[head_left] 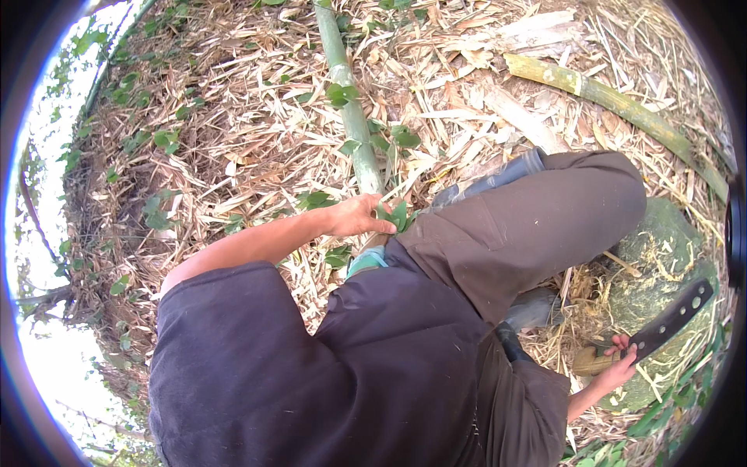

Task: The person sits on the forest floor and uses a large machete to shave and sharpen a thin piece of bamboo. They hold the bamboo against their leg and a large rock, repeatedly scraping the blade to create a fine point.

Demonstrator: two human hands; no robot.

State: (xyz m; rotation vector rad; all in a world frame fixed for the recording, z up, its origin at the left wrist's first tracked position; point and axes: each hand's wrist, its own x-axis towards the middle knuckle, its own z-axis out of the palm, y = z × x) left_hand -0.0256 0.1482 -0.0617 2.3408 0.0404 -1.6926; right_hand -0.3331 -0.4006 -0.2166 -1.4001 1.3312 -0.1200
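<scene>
A long green bamboo pole (342, 86) runs down from the top edge to my left hand (359, 215). The fingers curl over its near end, with green leaves (400, 216) beside the thumb; the undersides of the fingers are hidden. At the lower right, my right hand (615, 372) is closed on a dark, flat knife (671, 321) with a row of light round holes or studs. The knife points up and to the right. Next to those fingers lies a short tan piece (595, 360); whether it belongs to the knife I cannot tell.
A mossy green rock (661, 241) with pale shavings is by my right hand. Another yellow-green bamboo length (622, 109) lies at the upper right. Dry bamboo chips (241, 124) and small leafy plants cover the ground. My bent leg (529, 218) in brown trousers lies between my hands.
</scene>
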